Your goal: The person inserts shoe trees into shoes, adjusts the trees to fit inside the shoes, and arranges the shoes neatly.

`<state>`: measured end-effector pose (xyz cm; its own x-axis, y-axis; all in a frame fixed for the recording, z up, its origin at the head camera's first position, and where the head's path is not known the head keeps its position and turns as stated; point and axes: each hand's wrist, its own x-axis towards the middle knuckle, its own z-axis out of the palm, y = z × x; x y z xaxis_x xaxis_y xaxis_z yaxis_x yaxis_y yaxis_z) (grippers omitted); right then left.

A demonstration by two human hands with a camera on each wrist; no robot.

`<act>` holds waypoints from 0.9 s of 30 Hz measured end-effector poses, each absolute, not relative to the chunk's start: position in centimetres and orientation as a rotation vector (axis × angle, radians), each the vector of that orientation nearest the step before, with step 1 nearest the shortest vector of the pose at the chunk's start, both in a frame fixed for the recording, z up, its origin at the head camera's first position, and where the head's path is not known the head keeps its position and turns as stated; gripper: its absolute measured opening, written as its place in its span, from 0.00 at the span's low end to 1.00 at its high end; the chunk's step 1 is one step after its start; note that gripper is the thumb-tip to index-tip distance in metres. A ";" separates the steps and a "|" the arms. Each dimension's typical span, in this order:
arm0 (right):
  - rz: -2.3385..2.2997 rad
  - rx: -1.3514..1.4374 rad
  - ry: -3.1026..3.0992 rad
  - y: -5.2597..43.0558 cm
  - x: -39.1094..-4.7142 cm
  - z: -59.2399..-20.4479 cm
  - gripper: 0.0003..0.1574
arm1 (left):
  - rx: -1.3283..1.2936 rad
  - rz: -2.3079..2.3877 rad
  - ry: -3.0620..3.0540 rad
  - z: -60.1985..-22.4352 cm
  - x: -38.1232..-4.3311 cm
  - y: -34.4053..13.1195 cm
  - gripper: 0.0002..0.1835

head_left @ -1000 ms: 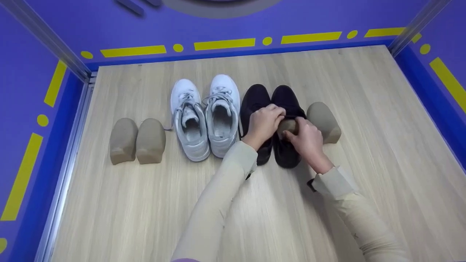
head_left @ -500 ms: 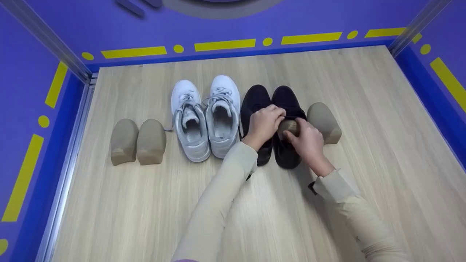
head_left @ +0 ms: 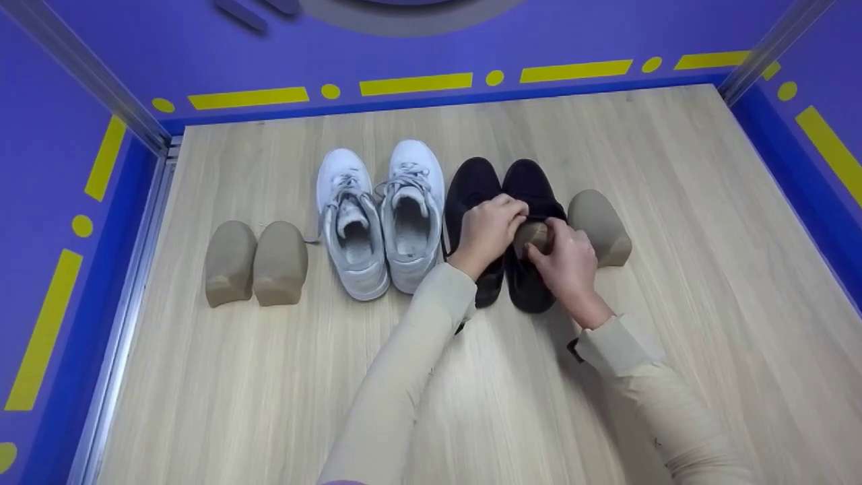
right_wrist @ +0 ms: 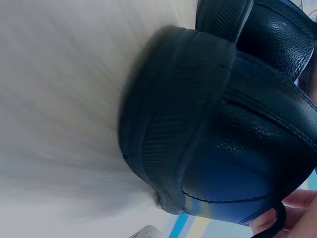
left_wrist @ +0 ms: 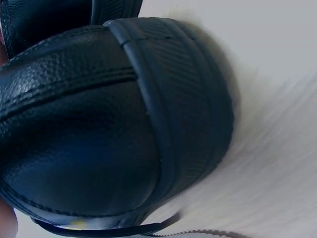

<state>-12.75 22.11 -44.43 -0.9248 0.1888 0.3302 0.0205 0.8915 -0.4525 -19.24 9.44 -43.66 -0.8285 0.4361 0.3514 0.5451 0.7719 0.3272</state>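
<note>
Hardly anything new in the last second. Right hand (head_left: 569, 259) has shifted a touch, thumb tip edged slightly left; left hand (head_left: 491, 229) same spot. The whole view has drifted slightly, so small offsets elsewhere look like camera movement.

Block (head_left: 534, 236) sits in the opening of the inner black shoe (head_left: 528, 178), right of centre in the frame, its back end still showing. No clear travel against the shoe. Reads as a slow or stalled bit of the fitting work; can't tell from this whether the block is seated.

Hands: left has bent fingers pinching the front edge of the opening, likely the tongue. Right has fingers curled round the outer edge of the opening, thumb down inside by the block; can't tell if the thumb is pressing on it. Left wrist view is mostly dark heel, no help with the grip. Right wrist view has fingers at lower right with a dark loop across them, lace or strap unclear.

Unchanged: other black shoe (head_left: 473, 176) just beside, partly under the left arm; spare block (head_left: 599, 225) right of the hands; white shoes (head_left: 414, 165) upper centre; two blocks (head_left: 280, 266) at left on the desk (head_left: 269, 391).
</note>
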 end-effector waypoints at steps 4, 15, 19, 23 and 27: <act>0.605 -0.123 -2.659 21.9 -12.7 -44.7 0.27 | -0.763 -0.619 -2.705 -43.7 -19.2 9.5 0.06; 0.588 -0.136 -2.678 21.9 -12.8 -44.7 0.23 | -0.765 -0.587 -2.694 -43.8 -19.2 9.4 0.06; 0.623 -0.174 -2.667 21.9 -12.8 -44.8 0.25 | -0.767 -0.587 -2.700 -43.9 -19.1 9.5 0.06; 0.603 -0.171 -2.640 22.1 -12.9 -45.0 0.25 | -0.772 -0.592 -2.698 -43.8 -19.1 9.5 0.06; 0.589 -0.180 -2.631 22.3 -13.0 -45.0 0.26 | -0.776 -0.599 -2.693 -43.7 -19.2 9.5 0.06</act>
<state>-13.03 22.33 -45.03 -0.8966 0.2160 0.3865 0.0307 0.9012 -0.4323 -19.15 9.46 -43.74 -0.8184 0.4426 0.3666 0.5563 0.7702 0.3120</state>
